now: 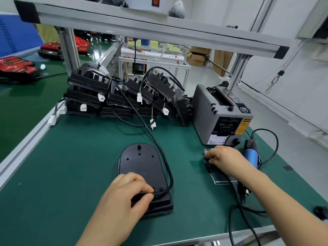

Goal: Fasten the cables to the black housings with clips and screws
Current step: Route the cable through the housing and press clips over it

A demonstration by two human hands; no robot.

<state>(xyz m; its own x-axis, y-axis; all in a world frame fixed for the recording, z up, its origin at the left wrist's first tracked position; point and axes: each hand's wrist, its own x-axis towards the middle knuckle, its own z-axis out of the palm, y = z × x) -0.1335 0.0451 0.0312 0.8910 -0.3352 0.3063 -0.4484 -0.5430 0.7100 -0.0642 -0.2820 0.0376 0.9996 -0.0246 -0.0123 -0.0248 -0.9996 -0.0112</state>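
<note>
Pinching cable (160, 148) against near end of black housing (142, 162), centre of green mat (71, 166), with left hand (127, 190) | picking at small black clips (208, 166) on clear tray (225, 181) with curled fingers of right hand (223, 158)

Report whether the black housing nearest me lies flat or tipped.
Flat: the black housing rests level on the green mat, underside up, while the left hand pinches the cable at its near end.

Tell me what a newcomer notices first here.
The black housing lies front centre on the green mat, the left hand pinching its cable at the near end. Behind it sprawls a pile of housings with white connectors; the right hand touches small black parts before the grey dispenser.
</note>
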